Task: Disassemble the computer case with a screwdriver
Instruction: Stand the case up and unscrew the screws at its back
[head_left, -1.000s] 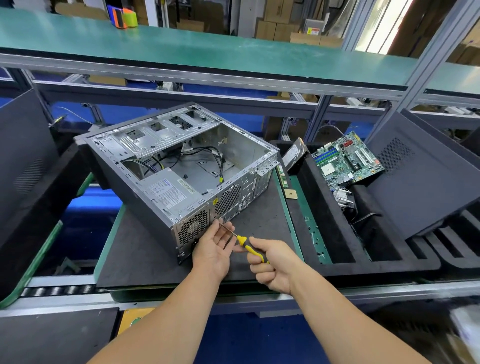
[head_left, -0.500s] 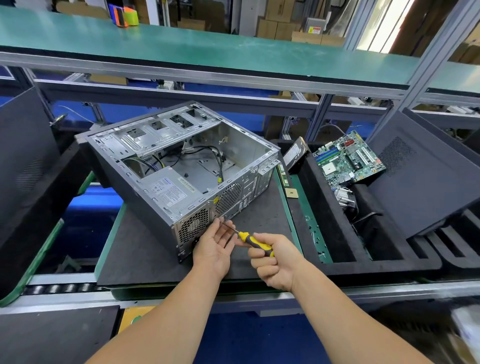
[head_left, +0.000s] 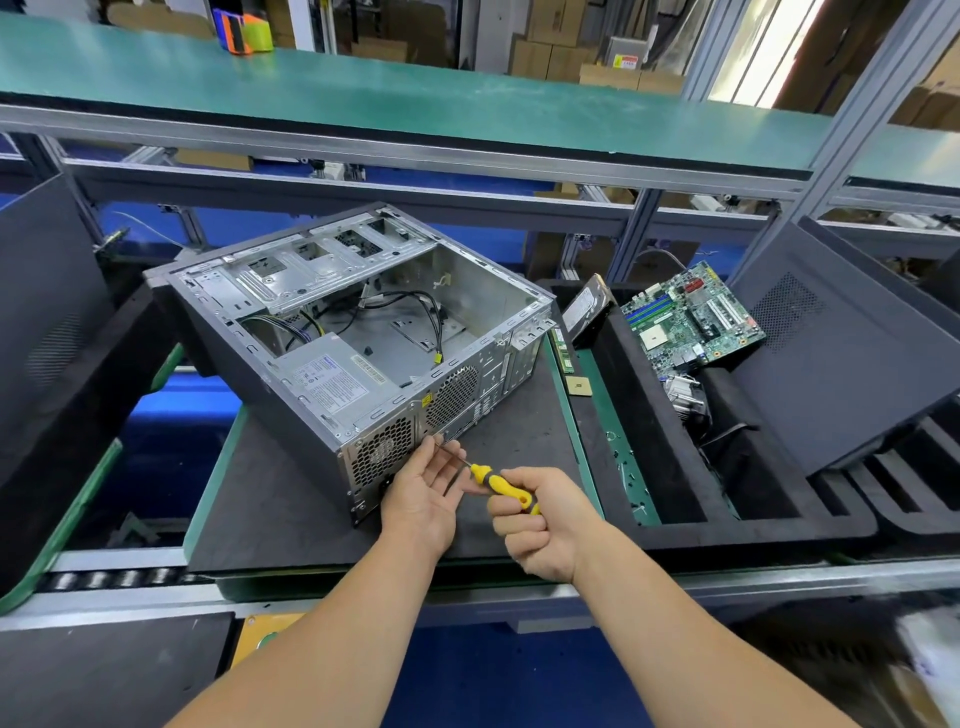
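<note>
1. Case lies on its side on the dark mat of the bench, open face up, at about 11 o'clock from the hands.
2. Done, judging by what shows: the side panel is off, and a motherboard rests in the foam tray at 2 o'clock, so the case looks largely stripped.
3. Left: the power supply sits in the near corner with cables loose inside; its rear screws seem the step in hand.
4. Long axis of the case runs from 10 o'clock to 4 o'clock; the vented rear panel faces the person, toward 5 o'clock.
5. Screwdriver points from 4 toward 10 o'clock, its tip at the rear panel beside the fan grille.
6. Right hand has a full grip closed round the yellow handle.
7. Left hand is palm-up with relaxed fingers, cupped under the shaft near the tip, likely to steady it or catch a screw.
</note>
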